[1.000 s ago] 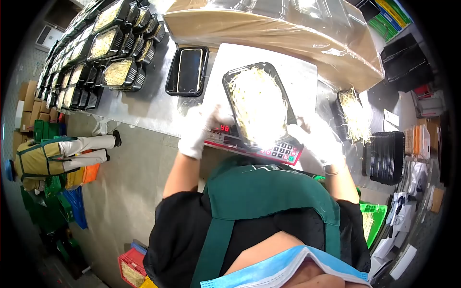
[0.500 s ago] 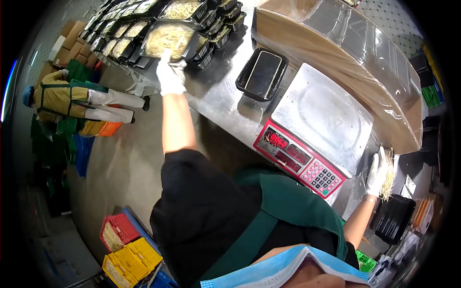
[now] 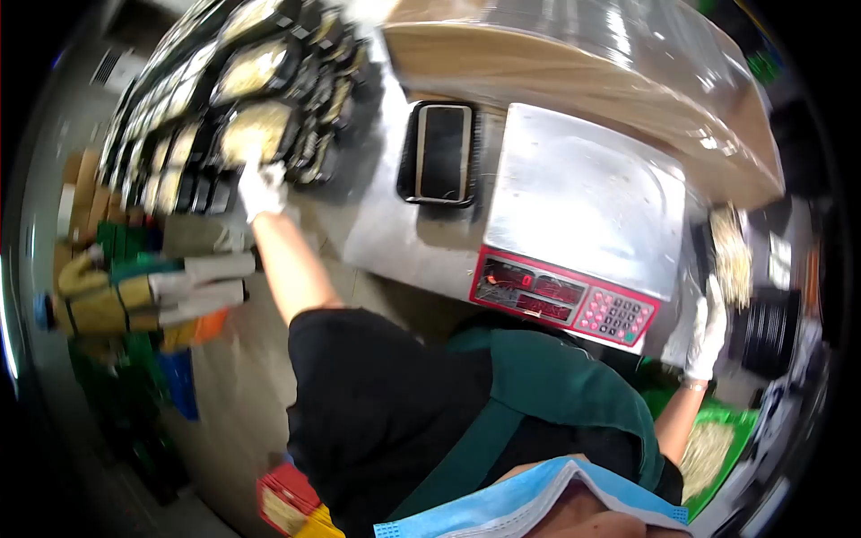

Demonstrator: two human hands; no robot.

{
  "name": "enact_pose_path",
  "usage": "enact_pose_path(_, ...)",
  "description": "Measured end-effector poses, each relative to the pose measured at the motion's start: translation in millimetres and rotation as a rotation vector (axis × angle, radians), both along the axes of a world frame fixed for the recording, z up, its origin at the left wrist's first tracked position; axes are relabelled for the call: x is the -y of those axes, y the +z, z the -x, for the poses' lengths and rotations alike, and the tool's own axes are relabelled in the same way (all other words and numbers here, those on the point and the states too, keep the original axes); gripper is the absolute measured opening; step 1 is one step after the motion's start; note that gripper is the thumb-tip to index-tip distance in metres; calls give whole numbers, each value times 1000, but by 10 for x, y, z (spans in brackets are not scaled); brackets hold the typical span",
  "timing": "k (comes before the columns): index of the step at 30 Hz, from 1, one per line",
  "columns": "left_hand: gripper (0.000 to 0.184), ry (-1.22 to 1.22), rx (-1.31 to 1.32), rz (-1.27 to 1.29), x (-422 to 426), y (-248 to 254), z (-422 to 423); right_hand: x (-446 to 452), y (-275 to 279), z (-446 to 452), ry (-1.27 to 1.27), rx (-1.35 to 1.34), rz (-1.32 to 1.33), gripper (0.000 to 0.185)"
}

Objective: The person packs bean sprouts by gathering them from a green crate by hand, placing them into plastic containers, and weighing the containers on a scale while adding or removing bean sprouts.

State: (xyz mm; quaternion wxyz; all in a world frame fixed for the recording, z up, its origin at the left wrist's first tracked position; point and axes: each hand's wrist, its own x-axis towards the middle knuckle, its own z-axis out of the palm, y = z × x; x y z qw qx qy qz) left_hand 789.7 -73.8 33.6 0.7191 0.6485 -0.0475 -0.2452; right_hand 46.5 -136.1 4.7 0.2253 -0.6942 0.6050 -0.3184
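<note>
My gloved left hand [image 3: 262, 188] is at the near edge of a black tray of pale, thin sprouts [image 3: 256, 133], its fingers gripping the rim. That tray sits at the front of the stacked filled trays. On the right, my gloved right hand [image 3: 707, 332] has its fingers stretched out and appears to hold nothing. Its fingertips are close to another dark tray heaped with long pale sprouts [image 3: 733, 255]; whether they touch is unclear. Between my hands stands a red-edged weighing scale [image 3: 583, 206] with a bare metal plate. A phone [image 3: 444, 154] lies in a black tray [image 3: 410, 166] left of it.
A plastic-covered cardboard box [image 3: 574, 67] stands behind the scale. Stacked black trays [image 3: 767, 332] and a green crate of sprouts [image 3: 740, 448] are at the right. A co-worker [image 3: 112, 296] is at the far left. Below is a red crate [image 3: 287, 498].
The view has turned, shifting the stacks left and down. My left hand has brought its tray against the stacks. The right-hand sprouts now show beyond my fingertips. The scale's reading has changed.
</note>
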Motion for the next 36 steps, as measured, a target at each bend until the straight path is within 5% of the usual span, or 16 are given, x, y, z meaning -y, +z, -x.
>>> enact_pose_path(2, 54, 106, 186, -57, 30, 86, 354, -125, 105, -57, -16, -77, 26, 42)
enact_pose_path(3, 54, 157, -31, 14, 66, 250, 723, -189, 191, -70, -43, -94, 43, 43)
enact_pose_path(5, 50, 162, 203, 26, -137, 45, 865, -345, 239, -52, -120, -90, 80, 47)
enact_pose_path(7, 48, 144, 407, 75, -152, -176, 1195, -594, 209, 4, -151, 342, -19, 50)
enact_pose_path(8, 44, 92, 439, 140, -99, -292, 1349, -704, 186, 120, -76, 182, 57, 51)
enact_pose_path(9, 45, -74, 429, 265, -57, -308, 1667, -856, 170, 105, -126, 292, 87, 50)
enact_pose_path(11, 48, -322, 532, 246, 127, -265, 2339, -1041, -6, 227, -203, -182, 246, 49)
enact_pose_path(18, 42, -1133, 597, 233, 262, 89, 4653, -2475, 366, 1126, -358, -153, 219, 49)
enact_pose_path(21, 41, -1526, 461, 221, -89, 64, 5790, -3360, 556, 1966, -820, -221, -39, 48)
enact_pose_path(24, 43, -1638, 466, 295, -408, -129, 6802, -4135, 346, 3048, -1171, 52, -157, 55)
enact_pose_path(25, 43, -1670, 506, 368, -410, -270, 7053, -4304, 243, 3329, -1266, 98, -216, 54)
enact_pose_path(29, 47, -1472, 1463, 684, -333, -433, 7804, -4479, 41, 4008, -1274, 190, -309, 49)
enact_pose_path(31, 50, -1328, 1671, 504, -114, -744, 7738, -4342, -118, 4257, -1201, 167, -299, 53)
enact_pose_path(32, 53, -1258, 1602, 445, 90, -1087, 7552, -4238, -225, 4368, -1179, 31, -311, 56)
enact_pose_path(34, 64, -1187, 1869, 107, 113, -1161, 7298, -4025, -349, 4549, -1134, -229, -402, 68)
enact_pose_path(36, 71, -1174, 1992, -156, 176, -1249, 7209, -3777, -476, 4573, -1057, -139, -542, 82)
